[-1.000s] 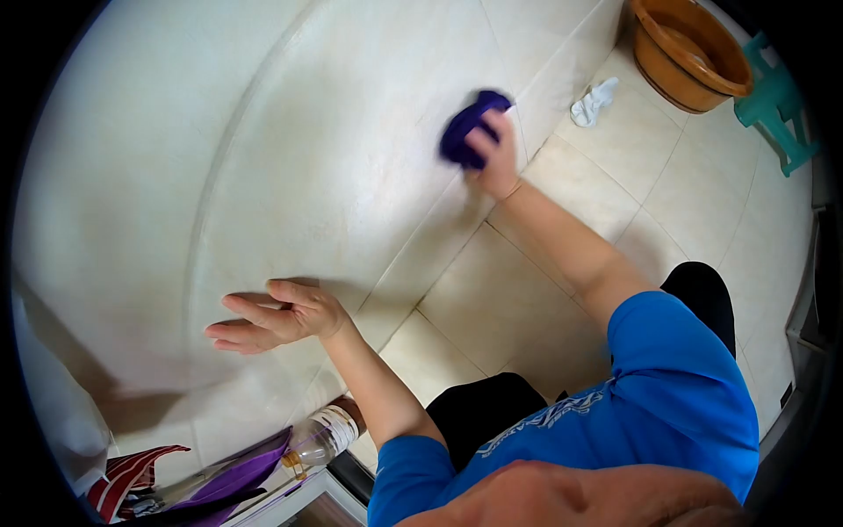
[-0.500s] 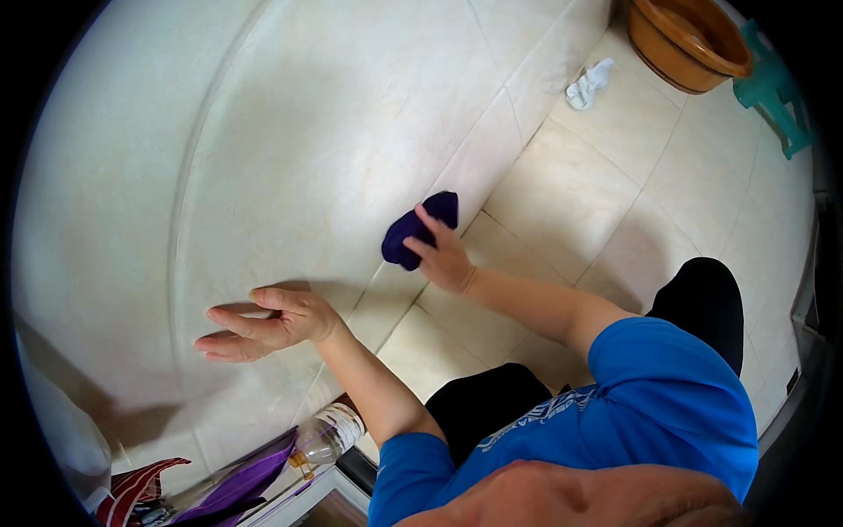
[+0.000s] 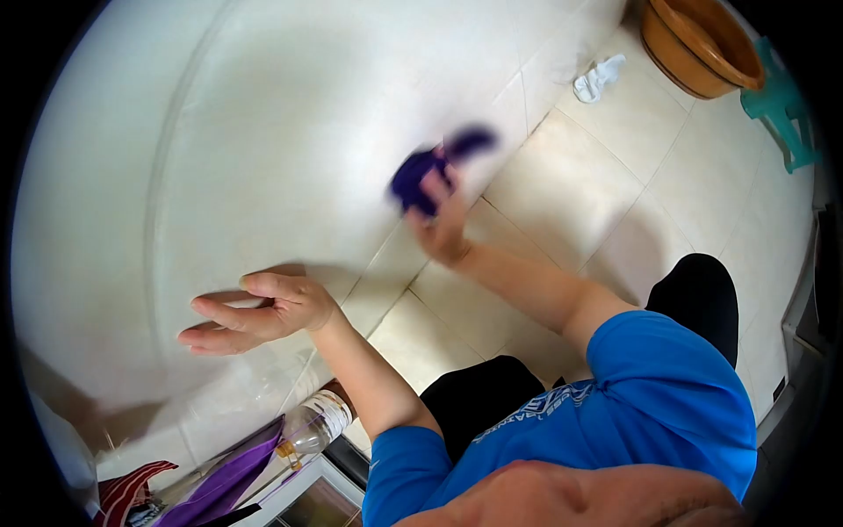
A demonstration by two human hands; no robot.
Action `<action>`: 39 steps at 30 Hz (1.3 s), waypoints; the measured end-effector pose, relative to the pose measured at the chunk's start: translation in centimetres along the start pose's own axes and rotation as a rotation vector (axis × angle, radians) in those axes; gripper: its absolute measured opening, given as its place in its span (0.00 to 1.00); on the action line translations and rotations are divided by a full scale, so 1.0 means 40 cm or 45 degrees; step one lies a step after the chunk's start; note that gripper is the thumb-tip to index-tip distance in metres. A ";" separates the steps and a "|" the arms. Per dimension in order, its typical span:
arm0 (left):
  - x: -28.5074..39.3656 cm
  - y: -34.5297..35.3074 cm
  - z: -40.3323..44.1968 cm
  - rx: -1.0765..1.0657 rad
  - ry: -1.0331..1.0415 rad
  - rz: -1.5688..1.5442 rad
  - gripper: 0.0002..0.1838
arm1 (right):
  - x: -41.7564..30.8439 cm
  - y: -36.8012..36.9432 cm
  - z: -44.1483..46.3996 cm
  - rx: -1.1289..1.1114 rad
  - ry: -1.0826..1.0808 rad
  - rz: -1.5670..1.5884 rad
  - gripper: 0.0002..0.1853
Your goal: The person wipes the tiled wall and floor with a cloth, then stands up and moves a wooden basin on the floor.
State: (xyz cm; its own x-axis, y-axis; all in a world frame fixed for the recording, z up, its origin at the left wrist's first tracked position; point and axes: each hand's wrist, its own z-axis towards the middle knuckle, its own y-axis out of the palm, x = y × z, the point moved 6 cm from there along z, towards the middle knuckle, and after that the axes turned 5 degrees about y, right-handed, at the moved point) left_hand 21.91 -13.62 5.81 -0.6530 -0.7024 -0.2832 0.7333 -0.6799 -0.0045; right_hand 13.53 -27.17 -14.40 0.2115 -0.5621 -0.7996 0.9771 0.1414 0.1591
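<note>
My right hand has its fingers and thumb closed on a dark purple cloth against the pale tiled wall, low down near the floor. Motion smears both, and one end of the cloth flares off to the upper right. Farther left, my left hand is close to the wall with fingers and thumb spread and nothing in them. Its shadow falls right beside it; whether the fingertips touch the tile I cannot tell.
A crumpled white cloth lies on the tiled floor. Behind it stand a brown basin and a green stool. At the lower left are a clear bottle, purple fabric and a red striped cloth.
My right hand has moved up along the wall with the purple cloth, whose far end now swings outward. My left hand stays spread, shifted slightly left and up in view.
</note>
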 end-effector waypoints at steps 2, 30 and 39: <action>-0.001 0.004 0.001 -0.003 0.016 0.001 0.25 | -0.038 0.016 -0.055 -0.246 -0.174 -0.027 0.28; 0.005 0.004 0.001 0.015 0.090 -0.044 0.29 | 0.273 -0.218 0.164 0.207 0.430 -0.089 0.22; 0.008 0.006 0.004 0.050 0.107 -0.086 0.28 | 0.177 -0.153 -0.004 -0.142 0.445 -0.190 0.31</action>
State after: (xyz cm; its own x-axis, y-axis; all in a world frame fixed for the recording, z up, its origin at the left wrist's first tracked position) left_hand 21.83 -14.05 5.88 -0.6812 -0.6359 -0.3626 0.6792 -0.7338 0.0108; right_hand 9.04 -31.89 -21.12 0.0275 -0.2748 -0.9611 0.9838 0.1776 -0.0226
